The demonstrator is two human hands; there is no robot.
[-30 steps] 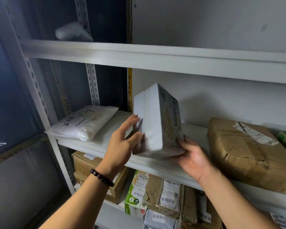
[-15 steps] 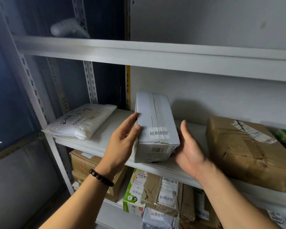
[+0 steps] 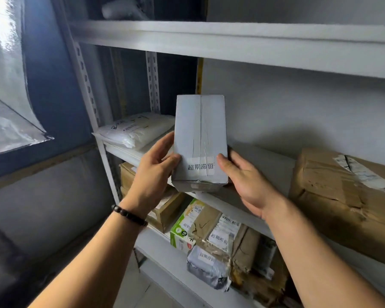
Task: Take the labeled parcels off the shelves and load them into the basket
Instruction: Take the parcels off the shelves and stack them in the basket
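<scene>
So we're gripping the box point(image 3: 200, 134) with left hand point(image 3: 156, 167) and right hand point(image 3: 247, 181) at the shelf point(image 3: 213, 202) edge; thumbs only catch its sides, so it might slip and drop.

The grey parcel point(image 3: 200, 134) is finished in matt paper, sealed by glossy clear tape point(image 3: 201, 121), and carries a white paper label point(image 3: 201, 167). The shelves point(image 3: 231, 38) are formed of smooth painted metal. The brown parcel point(image 3: 342, 201) is covered in creased paper; the white bag point(image 3: 138, 130) is smooth plastic.
</scene>
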